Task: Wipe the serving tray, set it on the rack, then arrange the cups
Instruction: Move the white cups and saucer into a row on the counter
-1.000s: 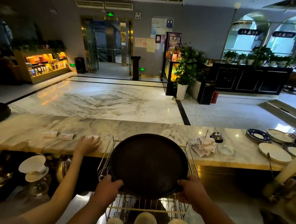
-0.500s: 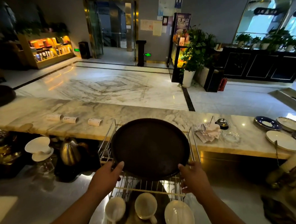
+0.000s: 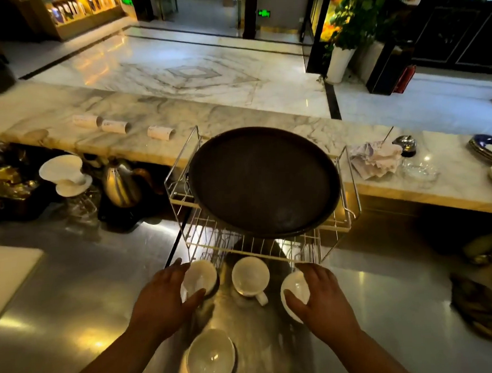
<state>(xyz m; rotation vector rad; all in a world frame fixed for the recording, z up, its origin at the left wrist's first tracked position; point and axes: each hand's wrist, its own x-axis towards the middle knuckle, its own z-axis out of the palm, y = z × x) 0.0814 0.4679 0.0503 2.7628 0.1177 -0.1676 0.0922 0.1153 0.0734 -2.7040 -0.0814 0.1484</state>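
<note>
A round dark serving tray (image 3: 263, 179) lies tilted on top of the wire dish rack (image 3: 178, 172), with neither hand on it. In front of the rack stand three white cups on the steel counter. My left hand (image 3: 168, 298) curls around the left cup (image 3: 201, 275), fingers on its side. The middle cup (image 3: 251, 276), with its handle toward me, stands untouched. My right hand (image 3: 322, 296) is closing around the right cup (image 3: 294, 288). A white bowl (image 3: 211, 358) sits nearest me, between my forearms.
A metal kettle (image 3: 122, 184) and a white dripper (image 3: 64, 176) stand left of the rack. On the marble bar top (image 3: 235, 115) lie paper rolls (image 3: 160, 133), a crumpled cloth (image 3: 376, 158), a glass ashtray (image 3: 419, 170) and plates (image 3: 490, 147). A dark rag (image 3: 482, 308) lies at right.
Both hands let go of the tray, which now rests on the rack, and came back toward me to the outer cups. The view tilted down.
</note>
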